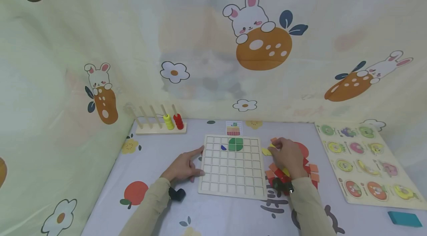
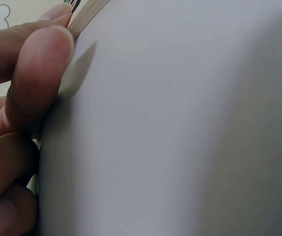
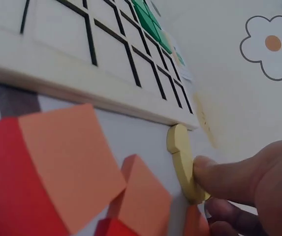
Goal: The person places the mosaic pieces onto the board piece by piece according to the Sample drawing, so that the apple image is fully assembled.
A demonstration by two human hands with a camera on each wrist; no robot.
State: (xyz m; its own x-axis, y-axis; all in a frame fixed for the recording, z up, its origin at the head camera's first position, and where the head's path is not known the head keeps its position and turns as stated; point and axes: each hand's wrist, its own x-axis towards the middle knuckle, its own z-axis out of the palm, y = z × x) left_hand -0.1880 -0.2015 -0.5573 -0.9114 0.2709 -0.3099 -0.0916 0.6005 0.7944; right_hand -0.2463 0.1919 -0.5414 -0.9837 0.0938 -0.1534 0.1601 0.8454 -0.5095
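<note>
A pale wooden grid board (image 1: 240, 171) lies flat in front of me. It holds several green pieces (image 1: 235, 144) grouped near its top and a small blue piece (image 1: 223, 147) beside them. My left hand (image 1: 181, 167) is at the board's left edge, index finger and thumb spread along it; the fingertips also show at the wooden edge in the left wrist view. Just right of the board, my right hand (image 1: 288, 156) pinches a flat yellow piece (image 3: 184, 169), thumb against its side. Another yellow piece (image 3: 177, 139) adjoins it, by the board's corner.
Red and orange pieces (image 1: 269, 174) lie piled under and around my right wrist. A small picture card (image 1: 234, 128) sits behind the board. Back left stands a peg rack (image 1: 160, 128) with yellow and red beads; at right lie a fruit puzzle board (image 1: 368, 165) and a teal block (image 1: 404, 219).
</note>
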